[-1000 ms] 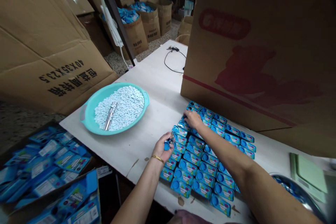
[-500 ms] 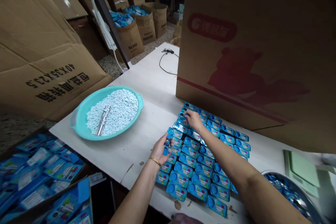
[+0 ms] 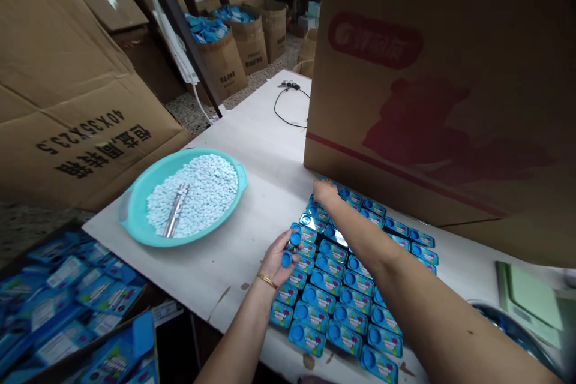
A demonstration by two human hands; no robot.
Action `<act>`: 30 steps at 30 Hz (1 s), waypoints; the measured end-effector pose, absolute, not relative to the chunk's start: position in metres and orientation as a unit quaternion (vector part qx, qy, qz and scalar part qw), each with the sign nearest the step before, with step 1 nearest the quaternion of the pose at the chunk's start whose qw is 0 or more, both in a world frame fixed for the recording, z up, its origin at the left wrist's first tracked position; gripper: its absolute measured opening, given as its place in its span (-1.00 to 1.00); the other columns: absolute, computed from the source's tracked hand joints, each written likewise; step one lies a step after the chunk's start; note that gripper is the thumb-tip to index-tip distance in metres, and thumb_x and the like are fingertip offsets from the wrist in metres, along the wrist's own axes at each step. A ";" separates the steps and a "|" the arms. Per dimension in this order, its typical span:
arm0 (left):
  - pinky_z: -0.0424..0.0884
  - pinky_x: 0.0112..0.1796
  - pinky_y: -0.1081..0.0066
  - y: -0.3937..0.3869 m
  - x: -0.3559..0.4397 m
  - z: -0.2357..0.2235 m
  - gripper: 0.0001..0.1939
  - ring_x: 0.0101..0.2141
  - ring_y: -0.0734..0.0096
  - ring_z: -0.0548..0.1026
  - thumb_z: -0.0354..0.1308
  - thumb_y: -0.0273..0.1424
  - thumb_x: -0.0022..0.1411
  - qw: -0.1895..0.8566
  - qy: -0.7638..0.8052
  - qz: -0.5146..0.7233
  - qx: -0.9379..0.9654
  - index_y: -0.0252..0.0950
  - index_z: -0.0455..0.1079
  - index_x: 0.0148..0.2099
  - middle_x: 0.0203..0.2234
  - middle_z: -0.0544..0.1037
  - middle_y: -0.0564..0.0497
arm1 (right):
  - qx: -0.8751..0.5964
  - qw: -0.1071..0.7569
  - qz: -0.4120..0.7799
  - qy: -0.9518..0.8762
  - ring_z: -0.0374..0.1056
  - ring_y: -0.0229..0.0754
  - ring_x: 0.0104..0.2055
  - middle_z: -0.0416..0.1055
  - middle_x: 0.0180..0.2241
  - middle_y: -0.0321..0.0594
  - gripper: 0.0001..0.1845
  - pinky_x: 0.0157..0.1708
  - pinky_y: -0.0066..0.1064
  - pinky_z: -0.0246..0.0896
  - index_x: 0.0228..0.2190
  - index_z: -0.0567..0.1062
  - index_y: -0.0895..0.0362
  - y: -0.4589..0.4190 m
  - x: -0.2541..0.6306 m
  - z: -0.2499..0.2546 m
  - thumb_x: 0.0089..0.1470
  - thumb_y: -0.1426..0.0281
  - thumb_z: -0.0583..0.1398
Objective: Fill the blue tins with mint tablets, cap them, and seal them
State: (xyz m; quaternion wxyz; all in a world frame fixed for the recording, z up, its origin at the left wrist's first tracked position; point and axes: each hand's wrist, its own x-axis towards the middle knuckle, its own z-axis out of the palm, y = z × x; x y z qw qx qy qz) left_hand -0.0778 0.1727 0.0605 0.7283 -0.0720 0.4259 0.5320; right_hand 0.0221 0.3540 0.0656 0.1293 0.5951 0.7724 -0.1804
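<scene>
My left hand [image 3: 278, 261] is curled around a few small blue round caps [image 3: 287, 259], held just left of the rows of tins. Farther off, my right hand [image 3: 324, 191] reaches down onto the far left corner of the rows. Its fingers are bent together over a tin there, and whatever they pinch is hidden. Blue printed flat tins [image 3: 344, 337] lie in close rows on the white table [image 3: 270, 174]. Most of those that show carry a round blue cap at one end. My right forearm covers part of the rows.
A turquoise basin [image 3: 130, 220] of pale blue tablets holds a metal tube [image 3: 176, 210]. A big cardboard box [image 3: 427, 192] stands behind the tins. On the right are a green scale [image 3: 535, 300] and a metal bowl [image 3: 517, 333]. Blue packs [image 3: 67, 306] fill a carton at lower left.
My right hand has shifted slightly farther away, to the far end of the rows. My left hand has turned a little, showing the caps more plainly. The view has shifted slightly.
</scene>
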 end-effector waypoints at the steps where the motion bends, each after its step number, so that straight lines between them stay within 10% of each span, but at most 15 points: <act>1: 0.11 -0.74 0.67 0.174 -0.078 0.061 -0.81 -0.55 0.58 0.39 0.15 -0.39 -0.06 0.721 0.436 0.534 -0.069 -0.30 0.30 -0.32 -0.54 0.37 0.08 | 0.593 0.114 -0.175 0.777 0.30 -0.03 -0.19 0.37 -0.26 0.05 -0.62 -0.28 -0.36 0.17 -0.25 0.42 0.24 0.346 0.025 0.069 -0.23 0.47 0.24; 9: 0.11 -0.70 0.64 0.187 -0.054 0.058 -0.77 -0.63 0.59 0.36 0.21 -0.38 -0.15 0.636 0.547 0.543 -0.039 -0.29 0.28 -0.37 -0.63 0.37 0.13 | 0.408 -0.092 -0.410 0.811 0.32 -0.29 -0.41 0.41 -0.44 -0.28 -0.79 -0.41 -0.52 0.17 -0.38 0.48 0.13 0.257 0.046 0.073 -0.10 0.31 0.16; 30: 0.09 -0.71 0.65 0.180 -0.078 0.072 -0.62 -0.53 0.58 0.35 0.16 -0.37 -0.08 0.680 0.497 0.536 0.057 -0.31 0.28 -0.15 -0.48 0.41 0.01 | 0.664 0.130 -0.224 0.701 0.31 -0.03 -0.18 0.38 -0.25 0.07 -0.56 -0.28 -0.40 0.20 -0.29 0.46 0.26 0.392 0.020 0.055 -0.36 0.47 0.29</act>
